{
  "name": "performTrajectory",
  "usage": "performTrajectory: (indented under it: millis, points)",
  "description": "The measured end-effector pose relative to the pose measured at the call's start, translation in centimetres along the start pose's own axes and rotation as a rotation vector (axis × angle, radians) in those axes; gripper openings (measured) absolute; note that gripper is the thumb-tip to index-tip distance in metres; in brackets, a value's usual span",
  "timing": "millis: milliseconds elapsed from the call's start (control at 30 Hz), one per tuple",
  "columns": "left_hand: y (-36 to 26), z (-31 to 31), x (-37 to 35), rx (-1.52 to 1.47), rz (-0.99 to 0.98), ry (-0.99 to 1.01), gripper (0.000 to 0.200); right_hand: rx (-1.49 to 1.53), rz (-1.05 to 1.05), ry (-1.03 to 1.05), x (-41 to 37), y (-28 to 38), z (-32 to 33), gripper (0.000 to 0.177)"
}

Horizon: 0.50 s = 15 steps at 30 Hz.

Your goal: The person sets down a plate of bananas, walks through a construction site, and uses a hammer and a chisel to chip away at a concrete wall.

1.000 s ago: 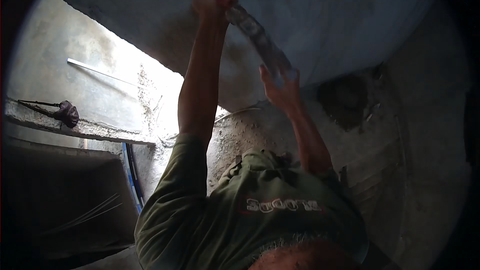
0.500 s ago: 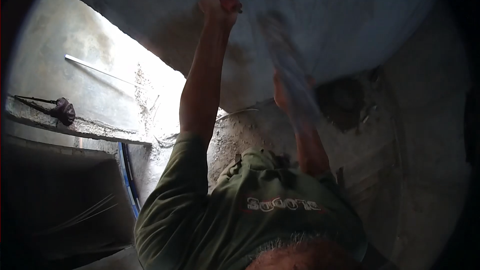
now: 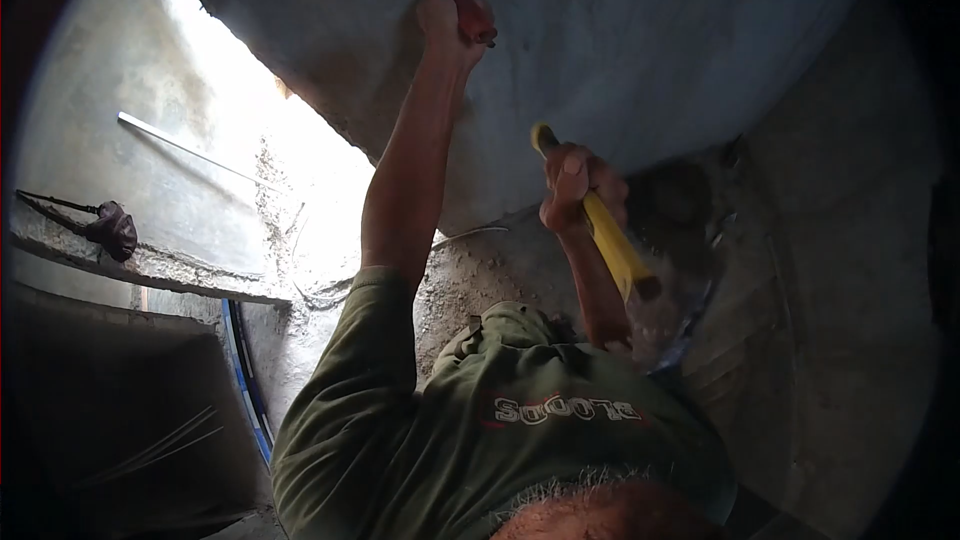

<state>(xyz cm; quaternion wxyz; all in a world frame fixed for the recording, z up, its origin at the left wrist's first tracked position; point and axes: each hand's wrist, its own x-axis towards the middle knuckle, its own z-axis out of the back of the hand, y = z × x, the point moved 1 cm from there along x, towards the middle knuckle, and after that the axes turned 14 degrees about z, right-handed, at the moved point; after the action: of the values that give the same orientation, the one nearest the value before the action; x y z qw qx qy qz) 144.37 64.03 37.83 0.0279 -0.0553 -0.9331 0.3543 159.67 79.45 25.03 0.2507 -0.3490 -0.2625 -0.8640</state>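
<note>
Up against the grey concrete surface [image 3: 600,70], my left hand [image 3: 438,12] is wrapped round a red-gripped chisel [image 3: 474,15]. Its thin dark shaft points at the concrete, and the tip is hard to make out. Lower and to the right, my right hand [image 3: 572,185] grips the yellow-and-black handle of a hammer [image 3: 612,240]. One handle end sticks out above the fist. Toward the lower right, past the handle, the hammer's far end is smeared by motion. The two tools are apart.
Bright light enters at left beside the slab's rough edge. A dark bag [image 3: 115,230] sits on a concrete ledge [image 3: 180,275]. A pale strip [image 3: 190,148] stands out against the wall, a blue pipe [image 3: 245,380] runs below, and thin rods [image 3: 170,440] show in a dark recess.
The hammer has swung back toward my shoulder at lower right, and its handle now shows clearly. My left hand keeps hold of the chisel; the whole view has shifted slightly.
</note>
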Motion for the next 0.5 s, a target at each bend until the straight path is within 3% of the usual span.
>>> performTrajectory:
  millis: [67,100,167,200,267,300,367,500]
  points:
    - [0.0,0.2,-0.4,0.009,-0.003,0.006,0.017,-0.359,0.129,0.005,0.2,1.6,1.3,0.028]
    - [-0.2,0.4,-0.6,0.082,0.008,-0.003,0.019,-0.366,0.126,0.002,-0.2,1.2,0.4,0.028]
    - [-0.4,1.8,-0.8,0.165,0.027,-0.002,0.021,0.454,-0.38,0.2,-2.0,-1.3,-3.5,0.023]
    - [-0.8,2.9,-0.2,0.272,0.013,-0.034,0.023,0.438,-0.365,0.184,-2.6,-2.2,-4.6,0.023]
    - [-0.4,4.8,-0.4,0.379,0.028,-0.076,0.024,0.347,-0.201,-0.25,-5.6,-1.5,-5.0,0.024]
    - [-0.5,5.5,-0.7,0.499,0.109,-0.023,0.024,0.343,-0.2,-0.253,-6.3,-1.2,-4.7,0.024]
    - [-0.7,5.4,-1.9,0.619,0.193,0.03,0.025,0.556,-0.437,-0.165,-6.0,0.8,-2.5,0.022]
    - [-0.3,2.7,-2.6,0.552,0.141,0.023,0.025,0.58,-0.391,-0.102,-6.0,2.2,-0.3,0.023]
